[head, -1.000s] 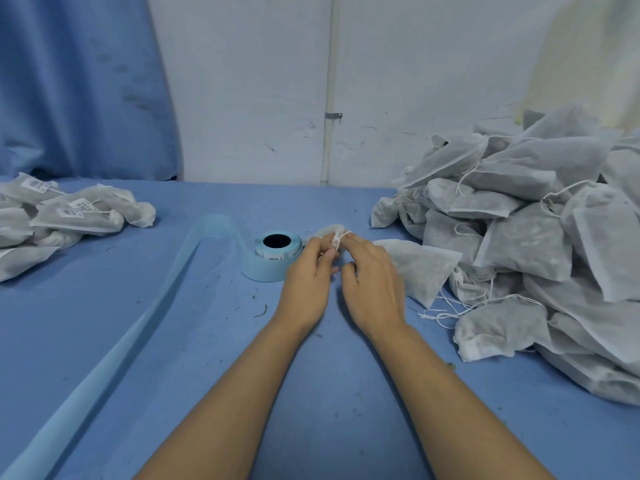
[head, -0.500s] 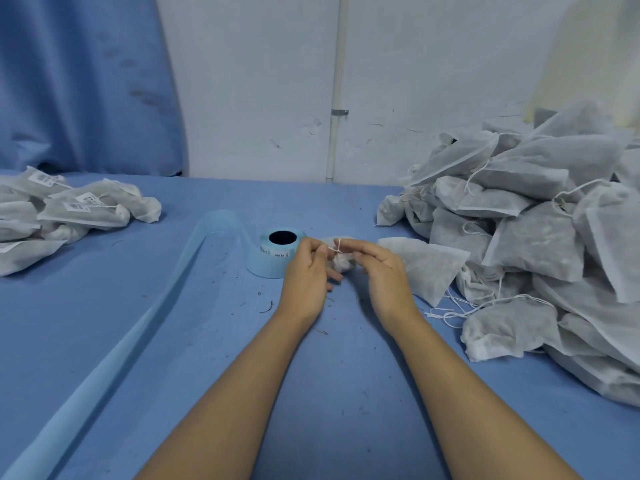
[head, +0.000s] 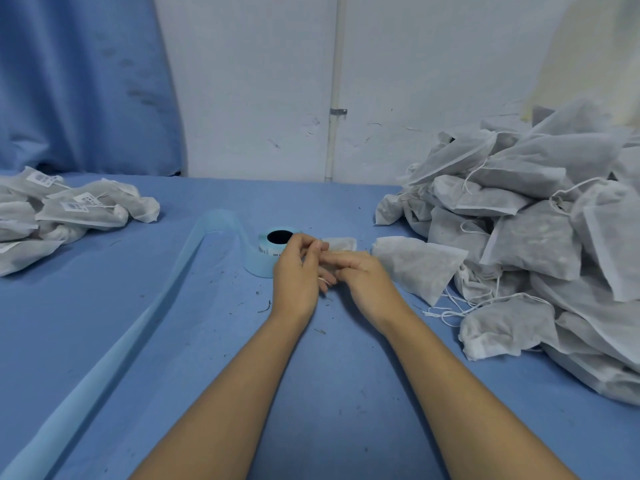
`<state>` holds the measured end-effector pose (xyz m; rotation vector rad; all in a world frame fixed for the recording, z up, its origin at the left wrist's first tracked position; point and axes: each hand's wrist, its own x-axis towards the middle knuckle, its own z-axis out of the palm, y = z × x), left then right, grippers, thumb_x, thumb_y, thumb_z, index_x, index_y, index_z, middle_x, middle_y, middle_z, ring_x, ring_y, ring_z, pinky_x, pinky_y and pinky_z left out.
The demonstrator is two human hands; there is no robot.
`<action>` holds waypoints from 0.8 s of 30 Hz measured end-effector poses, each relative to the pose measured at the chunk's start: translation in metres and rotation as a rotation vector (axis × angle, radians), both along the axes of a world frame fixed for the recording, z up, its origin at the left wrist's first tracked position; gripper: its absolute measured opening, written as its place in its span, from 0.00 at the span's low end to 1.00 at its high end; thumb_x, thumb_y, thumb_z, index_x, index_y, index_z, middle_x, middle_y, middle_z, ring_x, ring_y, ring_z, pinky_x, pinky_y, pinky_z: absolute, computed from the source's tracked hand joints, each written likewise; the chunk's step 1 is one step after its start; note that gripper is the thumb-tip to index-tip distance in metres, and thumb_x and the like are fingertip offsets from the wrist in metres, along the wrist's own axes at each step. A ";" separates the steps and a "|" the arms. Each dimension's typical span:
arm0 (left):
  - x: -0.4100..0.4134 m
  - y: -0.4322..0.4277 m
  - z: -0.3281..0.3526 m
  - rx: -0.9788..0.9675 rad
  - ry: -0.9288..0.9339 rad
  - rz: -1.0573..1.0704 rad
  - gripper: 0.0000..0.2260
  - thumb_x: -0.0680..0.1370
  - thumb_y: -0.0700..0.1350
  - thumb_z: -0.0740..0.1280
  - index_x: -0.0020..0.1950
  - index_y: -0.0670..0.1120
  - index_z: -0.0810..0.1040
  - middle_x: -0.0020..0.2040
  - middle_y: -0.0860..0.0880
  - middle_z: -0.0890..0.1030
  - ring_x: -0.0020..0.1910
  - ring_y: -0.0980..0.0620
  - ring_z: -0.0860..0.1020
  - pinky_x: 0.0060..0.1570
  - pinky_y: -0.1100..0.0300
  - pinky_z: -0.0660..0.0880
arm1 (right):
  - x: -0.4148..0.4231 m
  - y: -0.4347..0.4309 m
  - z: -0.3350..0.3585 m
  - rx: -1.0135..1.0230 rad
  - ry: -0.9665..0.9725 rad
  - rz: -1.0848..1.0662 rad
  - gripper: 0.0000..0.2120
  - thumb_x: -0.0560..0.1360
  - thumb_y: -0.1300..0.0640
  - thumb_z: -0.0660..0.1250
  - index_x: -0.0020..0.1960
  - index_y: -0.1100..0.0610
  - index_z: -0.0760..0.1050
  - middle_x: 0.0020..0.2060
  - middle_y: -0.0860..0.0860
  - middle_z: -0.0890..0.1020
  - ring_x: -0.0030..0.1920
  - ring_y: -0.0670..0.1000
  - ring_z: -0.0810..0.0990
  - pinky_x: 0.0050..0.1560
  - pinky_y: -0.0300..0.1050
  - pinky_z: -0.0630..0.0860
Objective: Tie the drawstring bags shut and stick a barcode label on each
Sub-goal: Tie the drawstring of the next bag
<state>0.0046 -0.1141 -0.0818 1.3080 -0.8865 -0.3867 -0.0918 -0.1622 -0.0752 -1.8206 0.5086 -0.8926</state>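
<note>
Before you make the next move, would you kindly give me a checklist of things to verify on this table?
1. Bag held by left hand and right hand: ok.
2. Drawstring knot finished: cannot tell, fingers hide it.
3. Label roll beside left hand, within reach: ok.
4. Next untied bag lying right of the hands: ok.
5. Labelled pile apart from untied pile: ok.

Blue counter (head: pixel 332 393): labelled bags (head: pixel 83 216) heaped far left, label roll (head: pixel 261 263) mid, its backing strip (head: pixel 104 375) trailing near-left, unlabelled bags (head: pixel 536 244) piled right, dark specks (head: pixel 265 306) scattered.
</note>
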 end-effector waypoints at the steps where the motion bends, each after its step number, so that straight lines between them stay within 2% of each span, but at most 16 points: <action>1: 0.000 -0.001 0.000 -0.001 0.013 0.008 0.06 0.82 0.40 0.59 0.46 0.42 0.72 0.38 0.45 0.80 0.23 0.55 0.74 0.26 0.63 0.73 | 0.001 0.001 0.000 0.012 -0.018 -0.002 0.17 0.72 0.71 0.56 0.46 0.61 0.83 0.40 0.64 0.82 0.38 0.49 0.78 0.45 0.27 0.71; 3: 0.000 -0.001 0.000 0.002 0.037 0.000 0.06 0.81 0.40 0.60 0.46 0.42 0.73 0.38 0.45 0.80 0.28 0.54 0.77 0.30 0.64 0.76 | 0.002 0.003 0.002 0.109 -0.088 -0.015 0.17 0.73 0.72 0.57 0.43 0.60 0.83 0.37 0.55 0.85 0.37 0.43 0.80 0.42 0.26 0.72; 5: 0.000 -0.002 -0.001 -0.002 0.043 -0.015 0.06 0.81 0.39 0.59 0.46 0.43 0.74 0.41 0.45 0.80 0.34 0.54 0.78 0.35 0.62 0.78 | 0.000 0.001 0.002 0.201 -0.144 -0.050 0.18 0.73 0.73 0.56 0.41 0.60 0.83 0.35 0.52 0.85 0.37 0.39 0.81 0.40 0.27 0.74; 8: 0.001 -0.003 -0.003 0.026 -0.014 -0.016 0.07 0.81 0.39 0.59 0.47 0.42 0.75 0.40 0.49 0.80 0.38 0.58 0.78 0.41 0.63 0.76 | -0.005 -0.003 0.004 0.187 -0.145 -0.140 0.20 0.71 0.73 0.55 0.40 0.58 0.83 0.36 0.46 0.85 0.42 0.38 0.82 0.41 0.24 0.72; 12: 0.004 -0.003 -0.005 0.045 -0.067 -0.002 0.07 0.81 0.39 0.60 0.47 0.40 0.76 0.40 0.49 0.79 0.37 0.60 0.76 0.39 0.70 0.72 | -0.007 -0.003 0.004 0.262 -0.165 -0.101 0.18 0.72 0.72 0.57 0.43 0.59 0.84 0.40 0.50 0.86 0.45 0.42 0.83 0.43 0.28 0.74; 16: 0.003 -0.003 -0.005 0.044 -0.053 -0.040 0.07 0.81 0.39 0.60 0.48 0.39 0.76 0.41 0.44 0.81 0.38 0.53 0.78 0.41 0.62 0.75 | -0.007 -0.005 0.005 0.450 -0.297 -0.082 0.12 0.74 0.69 0.62 0.45 0.61 0.83 0.42 0.50 0.86 0.41 0.41 0.82 0.46 0.34 0.77; 20: 0.002 -0.006 -0.006 0.073 -0.062 -0.087 0.07 0.81 0.39 0.60 0.44 0.42 0.74 0.41 0.46 0.79 0.35 0.54 0.76 0.38 0.66 0.74 | -0.006 -0.006 0.005 0.556 -0.426 -0.094 0.06 0.75 0.66 0.66 0.46 0.60 0.81 0.40 0.48 0.85 0.42 0.42 0.82 0.51 0.35 0.78; 24: 0.002 -0.006 -0.007 0.115 -0.087 -0.100 0.10 0.81 0.40 0.60 0.41 0.47 0.73 0.42 0.46 0.80 0.35 0.54 0.76 0.38 0.66 0.74 | -0.006 -0.006 0.005 0.661 -0.514 -0.096 0.07 0.73 0.67 0.67 0.49 0.59 0.80 0.39 0.49 0.85 0.41 0.44 0.83 0.44 0.34 0.79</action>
